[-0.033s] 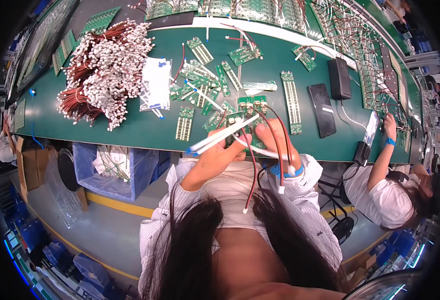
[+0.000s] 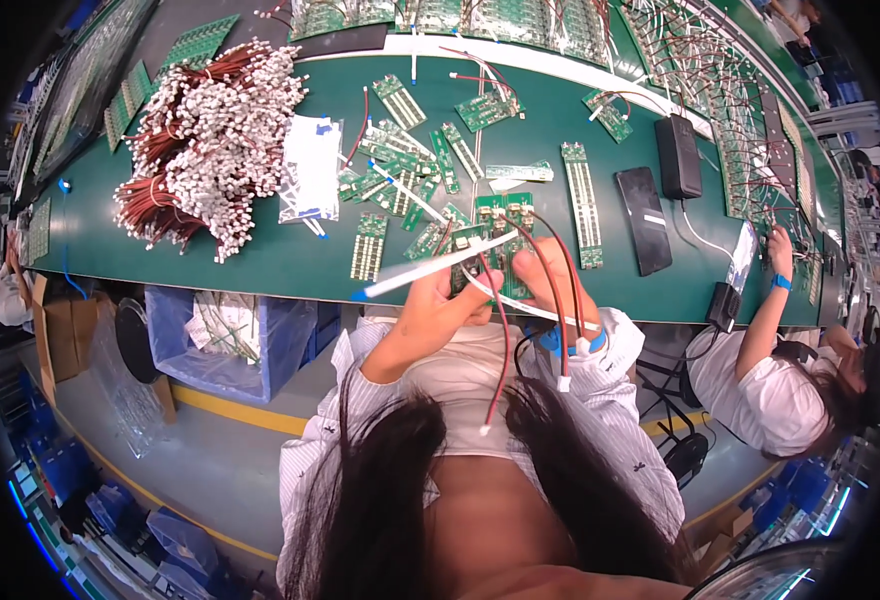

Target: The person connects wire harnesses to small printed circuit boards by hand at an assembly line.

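Close to the table's near edge, my left hand (image 2: pixel 430 315) is closed on a green circuit board (image 2: pixel 468 243), thumb on top. A white flat cable (image 2: pixel 430 268) with a blue tip runs from it across that hand. My right hand (image 2: pixel 555 272) is closed at the right part of the boards, fingers pressing at a board (image 2: pixel 518 205); whether the boards are joined I cannot tell. Dark red and black wires (image 2: pixel 558 300) with white plugs arc over the right hand, and a red wire (image 2: pixel 505 375) hangs down between the hands. The fingertips partly cover the boards.
Loose circuit boards (image 2: pixel 400 150) lie beyond my hands. Left of them are a white cable pack (image 2: pixel 312 165) and a heap of wire bundles (image 2: pixel 215 150). A phone (image 2: pixel 642 220) and black adapter (image 2: pixel 678 158) lie right. A co-worker's hand (image 2: pixel 780 250) works at the far right.
The white flat cable's blue tip has swung slightly left, and the hanging red wire's end has shifted slightly down and left. Both hands stay in place.
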The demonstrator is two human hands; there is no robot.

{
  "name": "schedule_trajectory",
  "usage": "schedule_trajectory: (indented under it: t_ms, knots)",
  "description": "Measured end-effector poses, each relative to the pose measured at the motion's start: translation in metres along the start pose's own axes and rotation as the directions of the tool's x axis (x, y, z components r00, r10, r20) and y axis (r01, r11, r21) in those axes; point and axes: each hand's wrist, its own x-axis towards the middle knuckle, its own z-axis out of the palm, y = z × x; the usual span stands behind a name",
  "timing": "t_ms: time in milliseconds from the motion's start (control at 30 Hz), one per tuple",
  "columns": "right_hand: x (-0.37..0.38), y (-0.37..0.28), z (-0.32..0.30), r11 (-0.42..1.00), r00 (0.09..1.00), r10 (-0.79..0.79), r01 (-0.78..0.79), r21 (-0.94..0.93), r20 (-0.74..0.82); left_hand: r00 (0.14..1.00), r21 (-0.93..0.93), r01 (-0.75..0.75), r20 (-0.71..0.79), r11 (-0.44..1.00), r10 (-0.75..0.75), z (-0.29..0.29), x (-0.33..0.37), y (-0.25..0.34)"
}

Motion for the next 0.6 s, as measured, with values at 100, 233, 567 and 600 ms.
schedule_trajectory:
  t_ms: [100,233,567,600]
  knots:
    - [0.001,0.003,0.006,0.958,0.981,-0.18,0.156,0.24,0.079,1.0,0.025,-0.004,0.004,1.0,0.004,0.003,-0.004,0.001]
    - [0.006,0.049,0.0,0.454,0.855,-0.35,-0.201,0.868,0.382,0.953,-0.429,0.196,0.297,0.882,-0.067,-0.012,0.002,-0.009]
    - [0.006,0.004,-0.038,0.994,0.973,-0.059,0.036,-0.104,-0.221,0.977,0.025,0.2,-0.079,0.979,-0.197,-0.028,0.003,0.027]
    - [0.009,0.001,-0.046,0.983,0.95,-0.037,-0.021,-0.182,-0.31,0.98,0.081,0.198,-0.033,0.977,-0.196,-0.029,0.009,0.031]
